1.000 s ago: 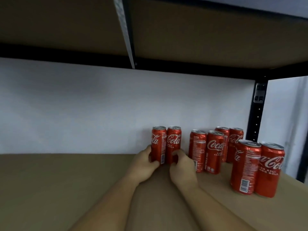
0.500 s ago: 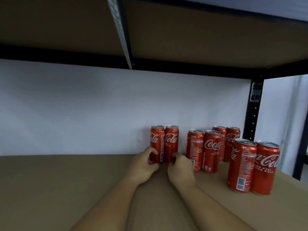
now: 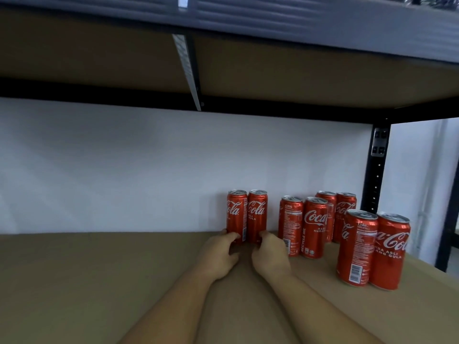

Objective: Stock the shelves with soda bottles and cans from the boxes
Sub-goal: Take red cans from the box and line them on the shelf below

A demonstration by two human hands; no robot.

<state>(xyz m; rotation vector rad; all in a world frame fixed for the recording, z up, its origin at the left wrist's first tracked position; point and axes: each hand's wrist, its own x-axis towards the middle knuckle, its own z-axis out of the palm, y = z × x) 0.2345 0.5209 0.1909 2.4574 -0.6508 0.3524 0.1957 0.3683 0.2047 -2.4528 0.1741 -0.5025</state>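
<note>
On the brown shelf (image 3: 87, 281) against the white wall, the left hand (image 3: 218, 254) and right hand (image 3: 269, 255), a moment ago wrapped around two cans (image 3: 247, 216), now loosen to fingertip contact at their bases, so this pair looks placed.

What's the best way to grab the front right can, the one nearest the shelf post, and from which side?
Probably grip the front right can around its mid-body, coming from the front and open right side. It stands upright, and its neighbour sits tight against its left, so fingers would not fit there. The upper shelf leaves room above.
</note>
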